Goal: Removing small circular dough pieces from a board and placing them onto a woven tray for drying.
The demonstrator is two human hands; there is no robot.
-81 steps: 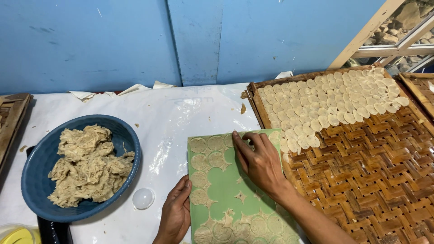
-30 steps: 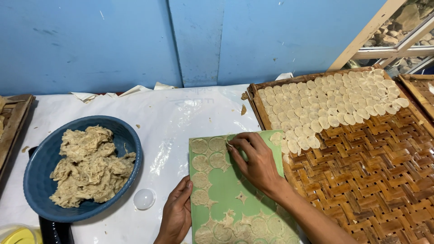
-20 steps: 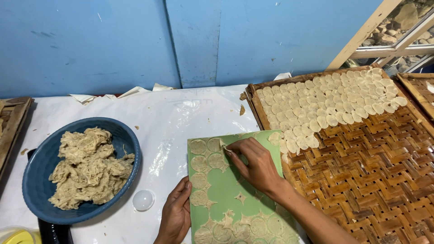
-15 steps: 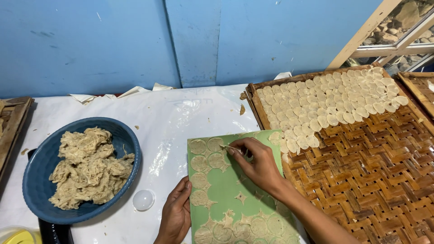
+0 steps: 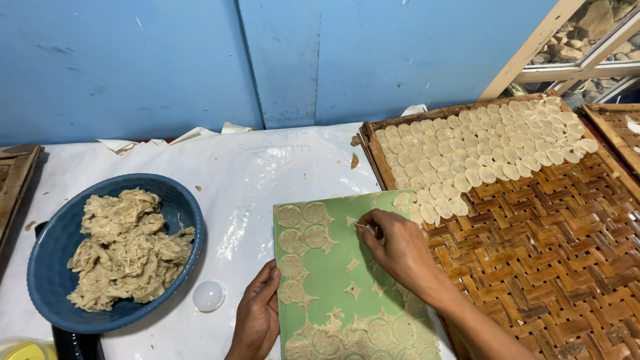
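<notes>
Covering the worktop (image 5: 280, 167) is a white plastic sheet, creased and glossy, with a blue painted wall (image 5: 167, 60) rising straight behind it. At the near middle lies a green board (image 5: 333, 273), dotted with thin pale dough rounds and the star-shaped scraps left between them.

The left hand (image 5: 257, 320) rests flat against the board's left edge, fingers together, closed on nothing. The right hand (image 5: 397, 247) lies on the board's upper right part, its fingertips (image 5: 365, 230) pinched narrowly on a small bit of dough (image 5: 360, 227) near the top.

Right of the board, touching it, sits a woven bamboo tray (image 5: 547, 253); its far end is filled with overlapping rows of dough discs (image 5: 487, 147), its near part bare weave. A second tray (image 5: 617, 130) shows at the far right edge. Left of the board stands a blue bowl (image 5: 47, 293) heaped with rough dough (image 5: 123, 247), and between bowl and board lies a small clear dome-shaped cap (image 5: 209, 295). A wooden frame (image 5: 17, 180) peeks in well left of the bowl. Beyond the tray, a slanted wooden beam (image 5: 527, 50) crosses the wall's right corner.
</notes>
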